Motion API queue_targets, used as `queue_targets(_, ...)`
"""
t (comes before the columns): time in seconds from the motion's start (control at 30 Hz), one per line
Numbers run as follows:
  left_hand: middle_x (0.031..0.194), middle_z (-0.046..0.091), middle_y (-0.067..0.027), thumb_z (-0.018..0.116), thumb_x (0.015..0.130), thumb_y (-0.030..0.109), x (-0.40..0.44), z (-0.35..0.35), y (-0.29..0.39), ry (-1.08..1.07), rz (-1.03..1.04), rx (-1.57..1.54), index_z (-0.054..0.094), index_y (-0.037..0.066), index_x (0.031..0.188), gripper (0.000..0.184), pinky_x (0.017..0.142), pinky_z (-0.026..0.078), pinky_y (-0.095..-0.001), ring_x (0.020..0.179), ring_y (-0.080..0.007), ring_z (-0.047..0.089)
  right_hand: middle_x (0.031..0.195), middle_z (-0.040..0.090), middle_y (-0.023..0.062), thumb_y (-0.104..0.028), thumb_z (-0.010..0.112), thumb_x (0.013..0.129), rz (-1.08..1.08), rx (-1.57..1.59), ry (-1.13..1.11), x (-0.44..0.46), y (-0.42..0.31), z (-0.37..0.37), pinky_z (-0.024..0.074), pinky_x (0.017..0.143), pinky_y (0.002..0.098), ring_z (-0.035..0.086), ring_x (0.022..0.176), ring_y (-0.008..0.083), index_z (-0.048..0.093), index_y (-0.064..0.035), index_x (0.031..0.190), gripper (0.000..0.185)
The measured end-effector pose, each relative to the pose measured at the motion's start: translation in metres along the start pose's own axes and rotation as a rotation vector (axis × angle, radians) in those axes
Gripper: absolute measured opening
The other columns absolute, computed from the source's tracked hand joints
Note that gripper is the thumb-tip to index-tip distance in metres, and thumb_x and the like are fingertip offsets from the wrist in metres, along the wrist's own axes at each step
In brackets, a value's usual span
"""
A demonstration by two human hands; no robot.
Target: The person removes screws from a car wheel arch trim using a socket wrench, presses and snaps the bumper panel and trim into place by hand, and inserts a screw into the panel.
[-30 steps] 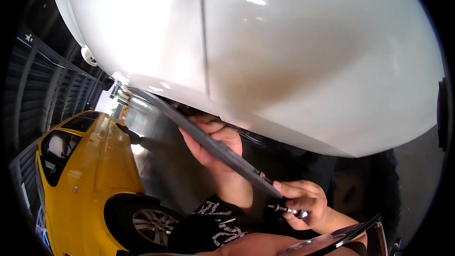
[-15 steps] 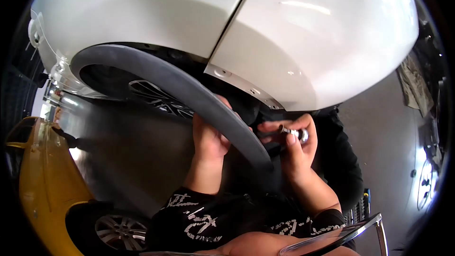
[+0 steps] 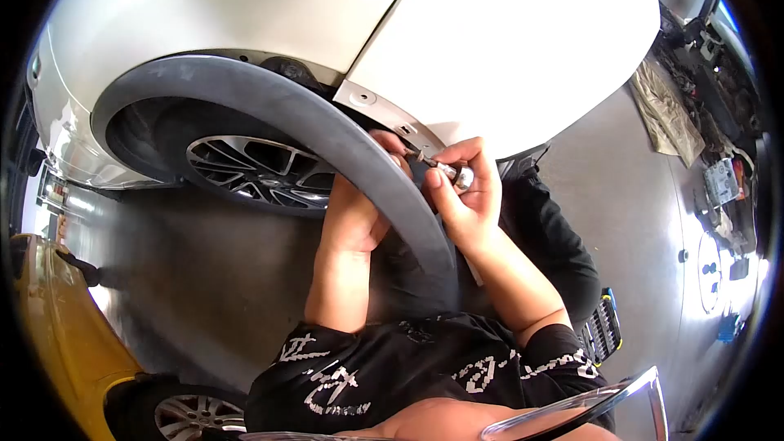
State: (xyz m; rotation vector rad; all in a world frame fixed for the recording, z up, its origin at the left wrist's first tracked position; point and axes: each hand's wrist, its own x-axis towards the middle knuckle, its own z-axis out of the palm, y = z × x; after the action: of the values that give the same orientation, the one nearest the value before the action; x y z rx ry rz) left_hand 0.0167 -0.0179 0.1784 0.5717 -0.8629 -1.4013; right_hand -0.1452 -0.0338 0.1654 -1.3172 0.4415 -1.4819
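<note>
Grey arch trim (image 3: 327,124) is swept from upper left to lower right, and the wheel (image 3: 261,171) gets partly covered by it. White bodywork (image 3: 506,49) is seen just above, a yellow vehicle (image 3: 57,318) off left, a tool case (image 3: 604,331) lower right. The left hand (image 3: 355,212) is half blocked by the trim, so its grip can't be told. A small metal tool (image 3: 445,170) is pinched in the right hand (image 3: 474,208), beside the trim, long axis slanted, tip aimed up-left.

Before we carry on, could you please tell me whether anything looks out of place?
Yes: the grey arch trim stands away from the white car by the panel seam, apparently partly detached, whereas such trim would normally sit flush.
</note>
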Motion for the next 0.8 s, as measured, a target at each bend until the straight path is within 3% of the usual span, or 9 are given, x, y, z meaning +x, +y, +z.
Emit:
queue_targets(0.03, 0.088, 0.061, 0.0002, 0.078, 0.095, 0.016, 0.000, -0.002, -0.002, 0.005, 0.006, 0.005, 0.060, -0.001, 0.122, 0.036, 0.070, 0.051, -0.0231, 0.080, -0.0080, 0.060, 0.090, 0.058, -0.0018, -0.002, 0.069, 0.099, 0.045, 0.077, 0.022, -0.001, 0.001, 0.003, 0.0416, 0.069, 0.0206, 0.050, 0.078, 0.0024, 0.052, -0.0025, 0.113, 0.022)
queue_targets(0.13, 0.091, 0.063, -0.0009, 0.078, 0.095, 0.016, -0.003, 0.006, 0.000, 0.061, 0.062, 0.075, 0.061, 0.000, 0.121, 0.036, 0.072, 0.052, -0.0229, 0.081, -0.0078, 0.061, 0.091, 0.058, -0.0021, -0.005, 0.070, 0.100, -0.019, -0.072, 0.043, -0.003, 0.001, 0.006, 0.0414, 0.069, 0.0208, 0.050, 0.079, 0.0022, 0.053, -0.0027, 0.112, 0.022)
queue_targets(0.27, 0.094, 0.066, -0.0013, 0.078, 0.096, 0.016, 0.007, 0.002, 0.002, -0.095, 0.002, 0.141, 0.064, 0.002, 0.117, 0.029, 0.075, 0.052, -0.0220, 0.082, -0.0078, 0.063, 0.090, 0.061, -0.0012, -0.006, 0.067, 0.102, 0.095, 0.045, 0.063, -0.005, 0.008, 0.006, 0.0428, 0.070, 0.0205, 0.052, 0.079, 0.0021, 0.053, -0.0022, 0.112, 0.018)
queue_targets(0.43, 0.088, 0.065, -0.0005, 0.081, 0.093, 0.017, 0.007, 0.001, 0.004, -0.021, 0.053, 0.270, 0.065, 0.003, 0.111, 0.028, 0.073, 0.051, -0.0220, 0.079, -0.0070, 0.062, 0.091, 0.065, 0.0001, -0.007, 0.067, 0.103, 0.184, 0.098, -0.005, -0.002, -0.004, 0.004, 0.0465, 0.070, 0.0201, 0.057, 0.082, 0.0026, 0.054, -0.0022, 0.112, 0.017)
queue_targets(0.53, 0.085, 0.063, -0.0009, 0.079, 0.094, 0.013, 0.003, 0.007, 0.006, -0.049, 0.127, 0.250, 0.063, 0.001, 0.110, 0.025, 0.068, 0.051, -0.0225, 0.076, -0.0080, 0.061, 0.089, 0.065, 0.0000, -0.009, 0.068, 0.102, 0.112, 0.044, 0.047, -0.007, 0.000, 0.006, 0.0465, 0.068, 0.0200, 0.057, 0.078, 0.0027, 0.054, -0.0027, 0.112, 0.018)
queue_targets(0.63, 0.085, 0.063, -0.0038, 0.075, 0.096, 0.010, -0.002, 0.008, 0.003, 0.122, 0.163, 0.111, 0.061, -0.002, 0.111, 0.023, 0.062, 0.051, -0.0222, 0.073, -0.0089, 0.061, 0.087, 0.064, -0.0004, -0.011, 0.069, 0.102, 0.183, 0.225, 0.069, -0.016, -0.004, 0.010, 0.0459, 0.068, 0.0205, 0.055, 0.077, 0.0027, 0.054, -0.0034, 0.112, 0.019)
queue_targets(0.67, 0.091, 0.062, -0.0083, 0.070, 0.099, 0.010, -0.002, 0.014, 0.000, 0.240, 0.258, 0.167, 0.059, -0.003, 0.115, 0.024, 0.058, 0.051, -0.0231, 0.068, -0.0110, 0.062, 0.086, 0.064, -0.0013, -0.013, 0.070, 0.101, 0.180, 0.238, 0.102, -0.016, -0.007, 0.014, 0.0450, 0.068, 0.0207, 0.054, 0.076, 0.0024, 0.056, -0.0049, 0.107, 0.018)
queue_targets(0.8, 0.099, 0.062, -0.0125, 0.064, 0.102, 0.014, 0.004, 0.024, -0.004, 0.346, 0.490, 0.294, 0.055, -0.002, 0.125, 0.029, 0.056, 0.052, -0.0271, 0.067, -0.0162, 0.066, 0.086, 0.065, -0.0027, -0.016, 0.074, 0.099, 0.197, 0.267, 0.006, -0.024, 0.002, 0.006, 0.0439, 0.067, 0.0207, 0.053, 0.076, 0.0014, 0.059, -0.0072, 0.097, 0.017)
